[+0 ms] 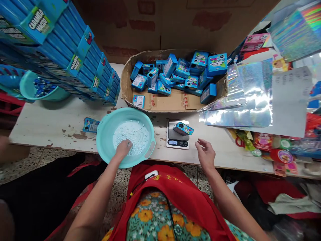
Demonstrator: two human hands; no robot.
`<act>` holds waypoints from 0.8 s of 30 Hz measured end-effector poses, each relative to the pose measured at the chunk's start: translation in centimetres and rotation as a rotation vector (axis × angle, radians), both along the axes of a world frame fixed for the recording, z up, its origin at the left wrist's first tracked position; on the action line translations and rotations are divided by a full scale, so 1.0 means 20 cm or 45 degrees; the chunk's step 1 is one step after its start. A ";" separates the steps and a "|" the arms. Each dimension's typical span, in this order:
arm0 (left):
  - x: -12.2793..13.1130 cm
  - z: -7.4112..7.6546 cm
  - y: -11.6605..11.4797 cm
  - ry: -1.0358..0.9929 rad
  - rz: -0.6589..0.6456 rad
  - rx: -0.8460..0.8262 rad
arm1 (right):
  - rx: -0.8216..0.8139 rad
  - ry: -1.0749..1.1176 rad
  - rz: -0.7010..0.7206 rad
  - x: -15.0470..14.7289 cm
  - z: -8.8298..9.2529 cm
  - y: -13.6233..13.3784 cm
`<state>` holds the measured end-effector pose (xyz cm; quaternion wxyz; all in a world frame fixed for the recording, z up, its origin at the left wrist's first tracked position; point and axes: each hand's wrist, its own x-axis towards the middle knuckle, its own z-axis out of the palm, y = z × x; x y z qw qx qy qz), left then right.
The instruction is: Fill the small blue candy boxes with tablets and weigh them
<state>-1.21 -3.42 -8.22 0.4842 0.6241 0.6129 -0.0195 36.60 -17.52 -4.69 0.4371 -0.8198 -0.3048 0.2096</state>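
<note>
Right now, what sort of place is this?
Probably a small packing workshop: stacks of blue boxes, a scale weighing one box, and a basin of white pellets under the left hand.

A long white table (62, 124) runs left to right, its paint chipped and stained brown towards the near left edge. Below it, on the near side, lies a speckled terrazzo floor (37, 164). Brown cardboard (160, 23) with faded red print closes the far side like a wall. The light is brightest at the far right
</note>
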 end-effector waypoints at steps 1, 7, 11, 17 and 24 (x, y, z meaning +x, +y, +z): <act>0.03 0.00 -0.02 -0.012 -0.008 -0.008 | -0.010 -0.003 -0.002 0.00 0.00 0.00; 0.19 0.03 -0.06 -0.267 -0.084 -0.207 | 0.003 0.032 -0.002 -0.06 0.03 0.06; 0.15 0.05 0.00 -0.476 -0.049 -0.514 | 0.145 0.062 0.121 -0.10 0.08 0.21; 0.14 0.05 -0.02 -0.672 0.265 -0.751 | 0.053 -0.193 0.424 -0.17 0.20 0.43; 0.11 0.11 0.01 -1.029 0.857 -0.735 | 0.287 -0.263 0.695 -0.46 0.51 0.48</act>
